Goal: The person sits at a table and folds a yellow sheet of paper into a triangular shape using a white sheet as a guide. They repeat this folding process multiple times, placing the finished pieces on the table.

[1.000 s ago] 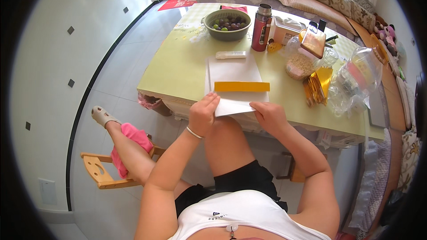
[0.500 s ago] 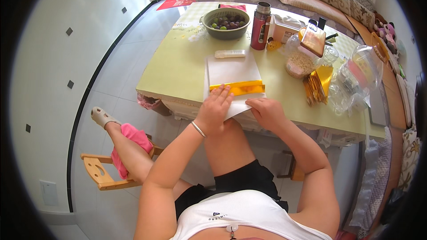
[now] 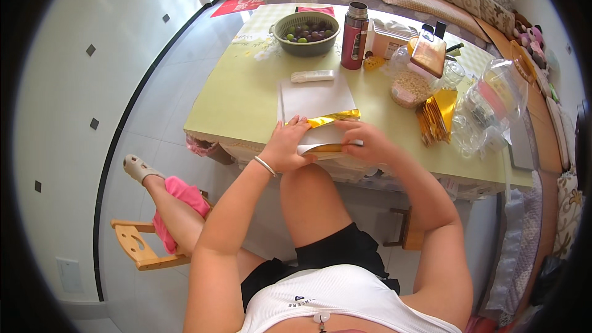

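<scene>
A sheet of white paper [image 3: 316, 97] lies at the near edge of the table, a shiny gold foil strip [image 3: 333, 118] slanting across it. The paper's near edge is bent up into a curl, with a golden-brown band showing inside. My left hand [image 3: 285, 146] grips the left side of this curl, thumb at the near edge and fingertips at the foil's left end. At the right side, the fingers of my right hand [image 3: 365, 142] are bent around the curled edge. A white tube, like a glue stick [image 3: 312, 76], lies on the far end of the paper.
Beyond the paper stand a green colander [image 3: 305, 48] of grapes and a red thermos [image 3: 354, 37]. To the right are a tissue box [image 3: 390, 40], a phone [image 3: 428, 53], a tub of grains [image 3: 410, 89], stacked gold foil pieces [image 3: 435, 119] and a clear plastic bag [image 3: 490, 108].
The paper's near edge has been curled upward. My left hand has shifted from lying flat on the foil to gripping the edge. The gold strip looks narrower and more slanted.
</scene>
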The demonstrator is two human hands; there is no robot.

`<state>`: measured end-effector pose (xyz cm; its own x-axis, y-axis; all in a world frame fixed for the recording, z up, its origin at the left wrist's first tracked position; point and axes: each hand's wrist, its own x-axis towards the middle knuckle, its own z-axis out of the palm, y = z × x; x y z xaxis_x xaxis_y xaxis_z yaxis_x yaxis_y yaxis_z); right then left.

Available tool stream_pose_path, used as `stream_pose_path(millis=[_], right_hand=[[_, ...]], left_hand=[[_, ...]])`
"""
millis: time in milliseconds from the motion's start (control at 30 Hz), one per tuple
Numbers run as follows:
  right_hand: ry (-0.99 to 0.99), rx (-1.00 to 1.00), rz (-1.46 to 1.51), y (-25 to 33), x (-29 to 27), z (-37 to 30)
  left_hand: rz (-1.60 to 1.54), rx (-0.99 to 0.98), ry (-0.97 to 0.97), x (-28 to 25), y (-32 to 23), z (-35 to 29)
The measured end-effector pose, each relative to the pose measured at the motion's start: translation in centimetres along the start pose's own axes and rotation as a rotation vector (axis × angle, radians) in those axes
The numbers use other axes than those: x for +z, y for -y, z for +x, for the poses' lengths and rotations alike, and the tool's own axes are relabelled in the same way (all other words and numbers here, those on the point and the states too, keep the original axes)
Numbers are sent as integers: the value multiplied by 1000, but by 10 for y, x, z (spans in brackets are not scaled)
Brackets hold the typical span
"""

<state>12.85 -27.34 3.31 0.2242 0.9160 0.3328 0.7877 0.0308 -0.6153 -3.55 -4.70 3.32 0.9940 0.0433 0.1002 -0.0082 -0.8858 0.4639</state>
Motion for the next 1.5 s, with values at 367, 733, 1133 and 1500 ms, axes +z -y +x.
stream_pose_path(millis=[367, 733, 1133, 1500], right_hand=[[45, 264, 29, -26, -7, 24], [-321, 492, 53, -65, 10, 28], [-340, 475, -121, -47, 11, 30], [-452, 499, -162, -53, 16, 31]], left_hand=[[-304, 102, -584, 15, 1, -15], [-32, -181, -574, 25, 15, 11], [239, 262, -335, 39, -32, 13], [400, 81, -187, 52, -38, 5]])
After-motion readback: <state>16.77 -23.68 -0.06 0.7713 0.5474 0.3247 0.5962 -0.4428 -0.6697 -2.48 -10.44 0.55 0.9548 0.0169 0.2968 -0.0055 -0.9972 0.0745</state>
